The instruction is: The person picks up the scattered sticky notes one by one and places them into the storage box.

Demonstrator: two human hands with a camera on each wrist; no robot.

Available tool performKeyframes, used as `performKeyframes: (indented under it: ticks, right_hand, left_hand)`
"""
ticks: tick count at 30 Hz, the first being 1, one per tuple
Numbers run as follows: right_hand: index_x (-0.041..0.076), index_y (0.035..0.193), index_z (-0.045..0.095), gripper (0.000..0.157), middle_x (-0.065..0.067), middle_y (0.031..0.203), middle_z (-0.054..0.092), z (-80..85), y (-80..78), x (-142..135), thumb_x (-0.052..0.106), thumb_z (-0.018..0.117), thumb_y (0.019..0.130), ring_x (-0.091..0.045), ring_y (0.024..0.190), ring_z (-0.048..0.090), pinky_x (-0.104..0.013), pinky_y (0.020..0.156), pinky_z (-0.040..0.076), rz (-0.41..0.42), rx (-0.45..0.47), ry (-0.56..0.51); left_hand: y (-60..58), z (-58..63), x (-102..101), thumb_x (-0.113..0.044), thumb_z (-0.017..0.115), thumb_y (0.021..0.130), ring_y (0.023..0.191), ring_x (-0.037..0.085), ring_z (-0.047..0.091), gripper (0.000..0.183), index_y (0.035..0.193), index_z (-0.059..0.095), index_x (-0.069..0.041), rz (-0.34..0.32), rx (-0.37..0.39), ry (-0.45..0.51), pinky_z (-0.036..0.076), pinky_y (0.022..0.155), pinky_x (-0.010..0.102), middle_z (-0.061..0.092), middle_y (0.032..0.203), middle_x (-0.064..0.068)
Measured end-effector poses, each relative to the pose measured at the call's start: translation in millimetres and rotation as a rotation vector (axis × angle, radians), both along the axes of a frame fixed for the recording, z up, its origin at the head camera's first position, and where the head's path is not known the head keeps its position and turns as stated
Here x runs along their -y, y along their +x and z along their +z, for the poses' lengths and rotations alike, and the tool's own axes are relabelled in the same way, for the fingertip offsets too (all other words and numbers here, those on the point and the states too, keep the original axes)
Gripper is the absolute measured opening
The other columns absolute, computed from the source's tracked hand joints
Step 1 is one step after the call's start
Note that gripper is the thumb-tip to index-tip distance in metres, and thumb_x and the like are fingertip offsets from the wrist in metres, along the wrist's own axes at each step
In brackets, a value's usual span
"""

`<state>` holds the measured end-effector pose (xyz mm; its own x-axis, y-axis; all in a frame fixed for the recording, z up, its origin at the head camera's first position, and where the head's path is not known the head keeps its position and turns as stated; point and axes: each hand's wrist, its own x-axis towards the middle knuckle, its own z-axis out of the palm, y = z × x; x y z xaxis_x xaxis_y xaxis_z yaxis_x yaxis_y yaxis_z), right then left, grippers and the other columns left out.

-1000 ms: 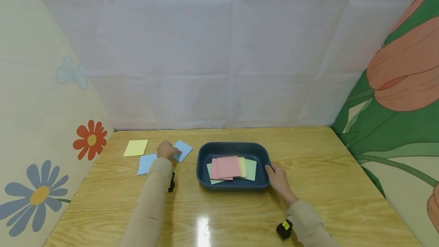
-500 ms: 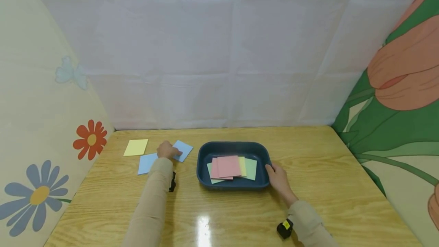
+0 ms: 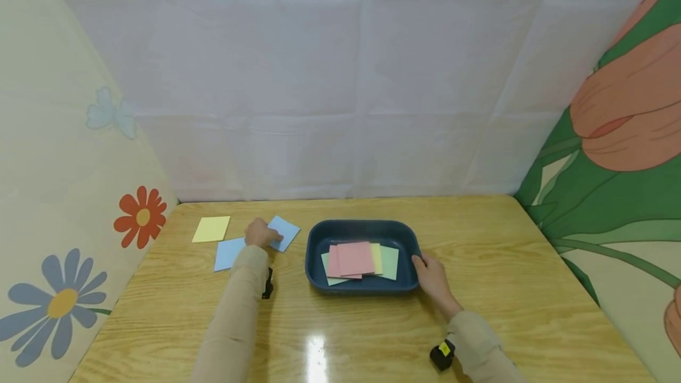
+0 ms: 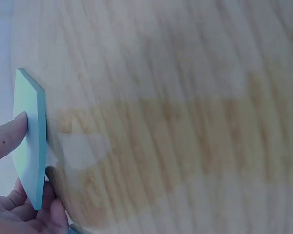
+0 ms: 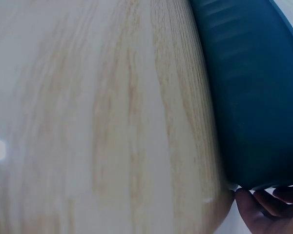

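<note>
My left hand (image 3: 260, 233) pinches a blue sticky-note pad (image 3: 285, 231) left of the bin. In the left wrist view the thumb lies on top of this pad (image 4: 28, 146), and the other fingers curl at its lower edge. A second blue pad (image 3: 227, 254) lies partly hidden behind the left wrist. With thumb over the rim, my right hand (image 3: 433, 279) grips the right end of a dark blue plastic bin (image 3: 362, 289). Its fingers show under the bin's wall (image 5: 254, 107) in the right wrist view. Pink pads (image 3: 355, 258) overlap yellow and green ones inside.
A yellow sticky-note pad (image 3: 211, 229) lies at the far left of the wooden table (image 3: 367, 341). Behind the table hangs a white cloth (image 3: 340, 87). Flower-printed panels flank both sides, and a small black device is on each wrist.
</note>
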<state>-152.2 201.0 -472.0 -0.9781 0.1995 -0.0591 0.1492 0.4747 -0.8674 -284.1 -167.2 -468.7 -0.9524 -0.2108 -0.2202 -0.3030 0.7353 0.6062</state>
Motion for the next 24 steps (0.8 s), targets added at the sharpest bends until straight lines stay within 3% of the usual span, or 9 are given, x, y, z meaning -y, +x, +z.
performKeyframes:
  ticks: [4,9,16,24]
  right_hand:
    - [-0.010,0.108,0.059,0.031,-0.021,0.096,0.062,0.5,0.4,0,0.012,0.040,0.098,-0.025,0.083,0.057,-0.028,0.065,0.046,-0.002,0.003,0.005]
    - [-0.010,0.108,0.059,0.031,-0.020,0.095,0.061,-0.1,0.3,0,0.013,0.040,0.098,-0.024,0.082,0.056,-0.028,0.066,0.046,-0.002,0.006,0.016]
    - [-0.010,0.112,0.057,0.032,-0.023,0.101,0.061,-0.2,0.0,0,0.013,0.039,0.098,-0.027,0.087,0.057,-0.032,0.070,0.048,-0.001,0.010,0.004]
    - [-0.011,0.113,0.057,0.032,-0.024,0.101,0.061,-1.2,-1.1,0,0.011,0.039,0.098,-0.027,0.088,0.057,-0.032,0.070,0.048,0.000,-0.004,0.005]
  left_hand:
    - [2.2,1.9,2,-0.009,0.071,0.072,0.100,0.040,0.051,0.051,0.111,0.048,0.015,-0.007,-0.021,0.076,0.046,0.087,0.047,0.052,0.109,0.030]
    - [0.9,0.4,6,-0.005,0.068,0.070,0.103,0.042,0.050,0.049,0.110,0.051,0.016,-0.016,-0.060,0.098,0.045,0.089,0.047,0.053,0.111,0.032]
    - [1.7,3.1,9,0.001,0.061,0.073,0.096,0.037,0.050,0.036,0.106,0.052,0.013,0.010,-0.060,0.214,0.048,0.079,0.043,0.051,0.107,0.030]
    - [0.5,3.7,13,0.003,0.054,0.076,0.090,0.033,0.051,0.031,0.106,0.054,0.012,0.035,-0.054,0.257,0.049,0.069,0.034,0.052,0.104,0.027]
